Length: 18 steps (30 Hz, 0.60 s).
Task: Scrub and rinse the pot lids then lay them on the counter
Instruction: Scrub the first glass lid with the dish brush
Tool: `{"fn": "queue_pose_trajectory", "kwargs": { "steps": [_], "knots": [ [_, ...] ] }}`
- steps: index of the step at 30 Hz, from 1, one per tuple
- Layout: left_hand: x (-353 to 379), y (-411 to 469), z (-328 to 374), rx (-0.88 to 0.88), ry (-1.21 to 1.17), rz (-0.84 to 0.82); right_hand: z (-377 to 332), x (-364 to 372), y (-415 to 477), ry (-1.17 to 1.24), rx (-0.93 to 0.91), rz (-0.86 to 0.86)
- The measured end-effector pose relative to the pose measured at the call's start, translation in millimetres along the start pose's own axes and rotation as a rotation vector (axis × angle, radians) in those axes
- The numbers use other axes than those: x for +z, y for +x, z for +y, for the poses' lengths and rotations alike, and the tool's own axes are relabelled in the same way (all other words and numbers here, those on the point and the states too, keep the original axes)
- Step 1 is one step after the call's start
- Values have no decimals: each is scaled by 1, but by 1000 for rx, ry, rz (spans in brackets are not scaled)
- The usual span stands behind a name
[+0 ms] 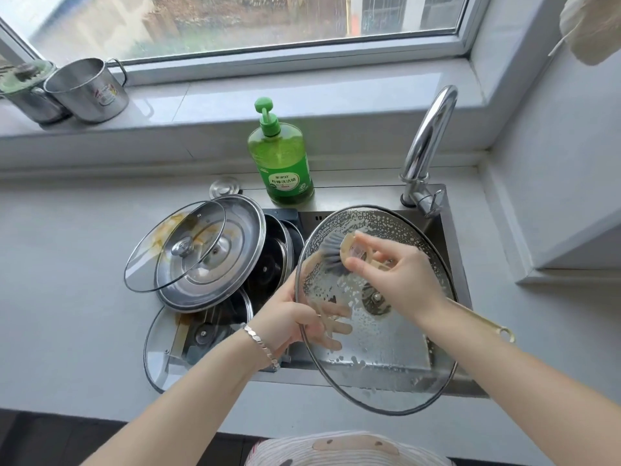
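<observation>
Here the soapy glass lid (386,351) is held tilted above the sink (448,230), just right of the frame's centre, its face dotted with suds. The left hand (292,317) grips the lid's rim at its nine o'clock edge, thumb on the near face and fingers curled behind, showing through the glass. The right hand (400,274) has its fingers wrapped round the dish brush (332,255), pressing the grey bristles on the lid's upper part at about eleven o'clock; the brush's pale handle runs out past the wrist toward four o'clock. At nine o'clock from the held lid, a pile of other lids sits half on the counter (67,264): a small stained glass lid (174,247) on a steel lid (235,264), with another glass lid (158,351) below. A green soap bottle (285,163) stands at twelve o'clock, the tap (430,136) at one o'clock.
</observation>
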State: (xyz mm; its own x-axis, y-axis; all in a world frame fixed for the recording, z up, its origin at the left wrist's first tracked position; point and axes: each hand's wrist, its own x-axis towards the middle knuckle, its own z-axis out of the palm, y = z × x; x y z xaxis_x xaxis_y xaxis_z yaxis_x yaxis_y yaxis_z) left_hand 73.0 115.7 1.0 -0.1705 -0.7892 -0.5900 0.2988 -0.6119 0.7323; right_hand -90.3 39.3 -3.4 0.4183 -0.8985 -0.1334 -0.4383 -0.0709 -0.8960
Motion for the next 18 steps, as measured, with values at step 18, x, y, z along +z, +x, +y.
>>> {"fn": "queue_pose_trajectory", "kwargs": {
  "steps": [18],
  "knots": [
    [-9, 12, -9, 46, -178, 292, 7, 37, -42, -312, -178, -176]
  ]
}}
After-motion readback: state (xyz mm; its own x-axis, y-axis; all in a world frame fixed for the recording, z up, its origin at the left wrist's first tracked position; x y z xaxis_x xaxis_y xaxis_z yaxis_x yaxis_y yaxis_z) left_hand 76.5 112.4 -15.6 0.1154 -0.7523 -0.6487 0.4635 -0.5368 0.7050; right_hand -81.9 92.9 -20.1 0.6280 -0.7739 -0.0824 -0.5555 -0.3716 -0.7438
